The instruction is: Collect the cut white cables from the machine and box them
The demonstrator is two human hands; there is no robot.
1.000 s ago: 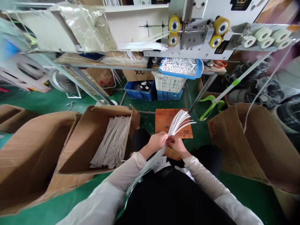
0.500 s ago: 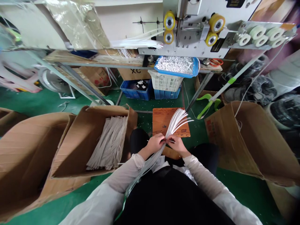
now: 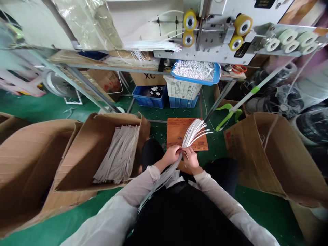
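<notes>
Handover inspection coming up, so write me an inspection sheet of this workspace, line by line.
Surface: orange-brown wooden board on the green floor.
Job's things: bundle of thin white strips, fanned above the hands; more white strips in an open cardboard box.
Clutter: small white bits scattered on the floor beside the board.
Grippers: left hand and right hand both pinch the bundle in their fingers.
Cables: thin white wire on the floor behind the board.
Surroundings: machine with yellow rollers above; blue tray heaped with white pieces.
</notes>
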